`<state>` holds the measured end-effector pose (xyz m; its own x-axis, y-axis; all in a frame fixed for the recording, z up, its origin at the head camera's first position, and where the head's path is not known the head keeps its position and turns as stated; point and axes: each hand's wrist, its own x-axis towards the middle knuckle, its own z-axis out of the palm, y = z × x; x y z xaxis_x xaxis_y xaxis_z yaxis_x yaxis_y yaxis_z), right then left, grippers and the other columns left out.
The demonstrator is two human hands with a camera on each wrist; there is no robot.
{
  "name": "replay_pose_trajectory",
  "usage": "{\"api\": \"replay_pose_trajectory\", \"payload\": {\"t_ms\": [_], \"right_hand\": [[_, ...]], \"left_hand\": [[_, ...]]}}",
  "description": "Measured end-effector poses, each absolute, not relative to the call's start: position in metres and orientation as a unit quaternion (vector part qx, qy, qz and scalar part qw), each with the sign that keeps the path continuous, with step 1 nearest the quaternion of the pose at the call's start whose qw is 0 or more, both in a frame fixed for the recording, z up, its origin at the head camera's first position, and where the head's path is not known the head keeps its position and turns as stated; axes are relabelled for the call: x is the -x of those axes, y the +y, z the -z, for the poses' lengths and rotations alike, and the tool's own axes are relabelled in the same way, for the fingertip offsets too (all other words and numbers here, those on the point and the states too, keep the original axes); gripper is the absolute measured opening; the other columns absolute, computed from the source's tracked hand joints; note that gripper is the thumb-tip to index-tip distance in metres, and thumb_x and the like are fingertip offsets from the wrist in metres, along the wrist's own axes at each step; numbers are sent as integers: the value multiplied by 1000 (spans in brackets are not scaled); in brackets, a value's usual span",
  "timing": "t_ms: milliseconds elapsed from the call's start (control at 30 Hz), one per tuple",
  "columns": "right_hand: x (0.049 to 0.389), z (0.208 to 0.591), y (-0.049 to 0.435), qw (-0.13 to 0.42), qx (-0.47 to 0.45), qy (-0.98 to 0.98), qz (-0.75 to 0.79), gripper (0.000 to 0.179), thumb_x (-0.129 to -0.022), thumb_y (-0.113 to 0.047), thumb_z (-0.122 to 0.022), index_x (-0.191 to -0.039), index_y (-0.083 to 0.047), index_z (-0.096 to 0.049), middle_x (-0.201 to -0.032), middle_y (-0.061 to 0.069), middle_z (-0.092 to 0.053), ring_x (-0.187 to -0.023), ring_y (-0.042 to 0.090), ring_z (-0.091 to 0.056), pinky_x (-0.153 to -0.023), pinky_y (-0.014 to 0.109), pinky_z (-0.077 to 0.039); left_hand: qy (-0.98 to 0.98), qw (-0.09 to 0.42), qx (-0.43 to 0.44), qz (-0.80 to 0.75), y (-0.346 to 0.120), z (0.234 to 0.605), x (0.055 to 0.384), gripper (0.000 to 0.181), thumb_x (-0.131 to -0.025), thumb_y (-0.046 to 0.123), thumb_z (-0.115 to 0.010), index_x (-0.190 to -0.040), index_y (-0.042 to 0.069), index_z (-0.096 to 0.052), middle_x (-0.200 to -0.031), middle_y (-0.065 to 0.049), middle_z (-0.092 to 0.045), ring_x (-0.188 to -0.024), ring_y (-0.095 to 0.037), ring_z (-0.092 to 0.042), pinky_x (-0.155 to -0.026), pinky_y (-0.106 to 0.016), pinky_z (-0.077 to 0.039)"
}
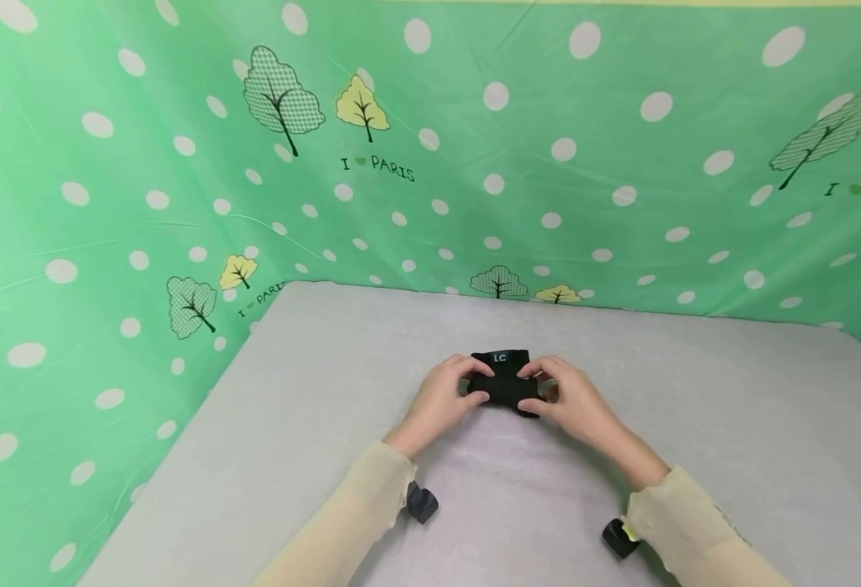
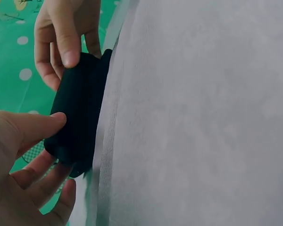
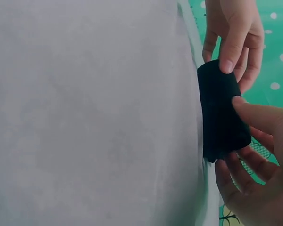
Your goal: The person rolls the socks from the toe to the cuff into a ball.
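Nearest to me in the head view are my two pale sleeves, each with a small dark wrist camera strapped under it, the left one (image 1: 421, 502) and the right one (image 1: 619, 538). Just beyond them my left hand (image 1: 441, 398) and right hand (image 1: 573, 399) meet over a folded black cloth bundle (image 1: 502, 383), which lies on the grey table (image 1: 731, 424) about mid-width and toward the far edge. Both hands grip the bundle from opposite ends: the left wrist view shows my left thumb (image 2: 37, 127) pressed on its top with the fingers curled beneath, and the right wrist view shows my right thumb (image 3: 259, 115) doing the same at the other end. A small tag marked LC (image 1: 500, 357) sits on the far side of the bundle. I judge I am mid-fold or mid-roll, compacting the cloth; the next move calls for keeping both pinches even so the layers do not spring open. Behind the table hangs a green polka-dot sheet (image 1: 548, 122) printed with trees.
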<state>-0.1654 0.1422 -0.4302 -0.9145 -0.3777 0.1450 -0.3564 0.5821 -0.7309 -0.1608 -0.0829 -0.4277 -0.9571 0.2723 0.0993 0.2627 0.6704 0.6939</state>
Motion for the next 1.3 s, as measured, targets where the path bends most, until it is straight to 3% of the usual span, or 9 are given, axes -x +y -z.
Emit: {"api": "replay_pose_trajectory", "payload": {"t_ms": [200, 367, 667, 1033, 1300], "right_hand": [[164, 432, 142, -8, 242, 897, 369, 46, -78, -5, -83, -119, -7, -61, -117, 13, -63, -99, 29, -66, -82, 40, -57], [164, 431, 137, -27, 233, 909, 343, 39, -80, -1, -80, -115, -7, -63, -112, 11, -65, -94, 26, -67, -81, 39, -57], [159, 426, 133, -22, 214, 915, 340, 27, -83, -7, -78, -109, -8, -68, -101, 8, -71, -84, 15, -62, -75, 34, -54], [164, 426, 134, 8, 184, 914, 361, 24, -91, -8, -70, -116, -5, -70, -114, 15, -65, -98, 29, -64, -82, 43, -57], [167, 428, 133, -12, 184, 914, 362, 29, -92, -9, -69, -121, -6, -67, -118, 15, -64, -100, 29, -65, -84, 44, -57]], "left_hand": [[914, 2, -137, -382, -83, 429, 164, 24, -89, 17, -75, -113, 20, -70, -121, -4, -68, -111, -21, -64, -98, -38, -51], [915, 2, -133, -381, -83, 429, 165, 25, -89, 19, -75, -113, 20, -71, -121, -4, -68, -110, -21, -64, -97, -38, -51], [905, 6, -125, -406, -87, 430, 165, 24, -90, 18, -73, -114, 16, -70, -122, -6, -67, -105, -24, -70, -95, -37, -54], [909, -3, -125, -398, -89, 429, 163, 30, -88, 14, -76, -117, 16, -70, -125, -6, -65, -114, -23, -64, -100, -41, -50], [924, -2, -102, -368, -87, 429, 166, 30, -89, 23, -75, -119, 19, -71, -124, -5, -68, -113, -23, -65, -100, -41, -50]]}}
